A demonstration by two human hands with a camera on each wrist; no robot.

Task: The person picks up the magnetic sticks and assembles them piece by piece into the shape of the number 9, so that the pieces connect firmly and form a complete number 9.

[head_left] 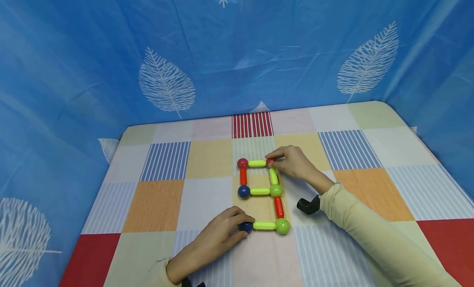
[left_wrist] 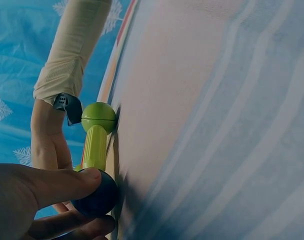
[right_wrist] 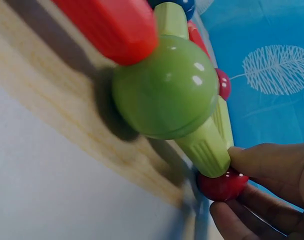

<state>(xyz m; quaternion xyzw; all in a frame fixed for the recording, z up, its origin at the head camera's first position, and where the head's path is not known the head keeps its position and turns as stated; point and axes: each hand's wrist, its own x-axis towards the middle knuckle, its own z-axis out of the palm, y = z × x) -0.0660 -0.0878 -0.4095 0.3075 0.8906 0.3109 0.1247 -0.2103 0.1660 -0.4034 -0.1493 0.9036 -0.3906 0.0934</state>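
A flat figure of coloured balls and short rods lies on the cloth. My right hand (head_left: 294, 162) pinches its far right red ball (right_wrist: 223, 186) between thumb and fingers, where two yellow-green rods (head_left: 256, 163) meet. Near me, my left hand (head_left: 218, 233) grips a dark blue ball (left_wrist: 98, 194) joined by a yellow-green rod (head_left: 264, 226) to a green ball (head_left: 282, 226). From there a red rod (head_left: 279, 207) runs up to another green ball (right_wrist: 165, 87). A second blue ball (head_left: 244, 191), a red rod (head_left: 243, 176) and a red ball (head_left: 242, 163) form the left side.
The table wears a patchwork-print cloth (head_left: 211, 196). Behind it and at both sides hangs a blue curtain (head_left: 259, 52) with white leaf prints. A black wrist device (head_left: 308, 205) sticks out below the right sleeve.
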